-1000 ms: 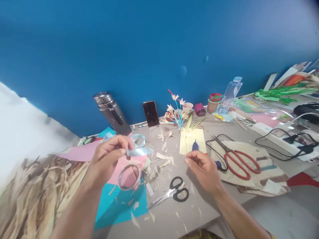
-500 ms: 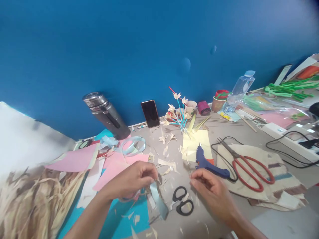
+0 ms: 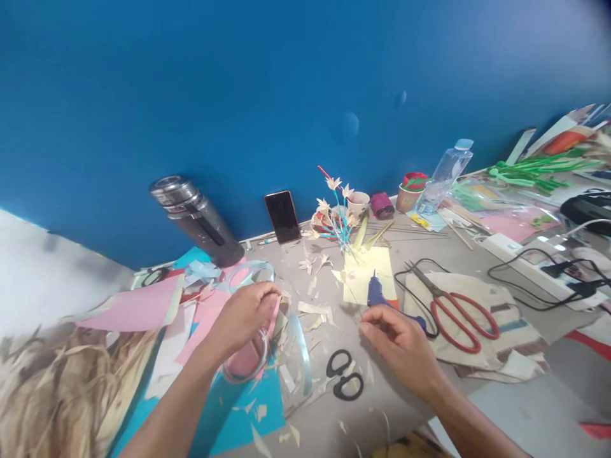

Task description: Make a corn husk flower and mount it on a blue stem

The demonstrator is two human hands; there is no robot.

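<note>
My left hand point(image 3: 245, 316) is closed over a roll of light blue ribbon point(image 3: 248, 366) lying on pink paper point(image 3: 143, 308) and cyan paper point(image 3: 238, 407). A loose strip of ribbon point(image 3: 301, 353) trails down to the right of that hand. My right hand point(image 3: 401, 343) rests on the table with its fingers curled and pinched together; whatever they hold is too small to name. It sits just in front of a blue glue gun point(image 3: 382, 298). Black-handled scissors point(image 3: 341, 376) lie between my hands.
Dried husk strips point(image 3: 52, 394) pile at the left. Against the blue wall stand a steel flask point(image 3: 195, 222), a phone point(image 3: 282, 216), small paper flowers point(image 3: 337, 213) and a plastic bottle point(image 3: 442, 178). Red-handled scissors point(image 3: 453, 312) lie on a cloth bag; a power strip point(image 3: 529, 261) and cables lie right.
My left hand came down from mid-air with the ribbon and roll to the papers on the table. My right hand stayed near the glue gun, shifting only slightly.
</note>
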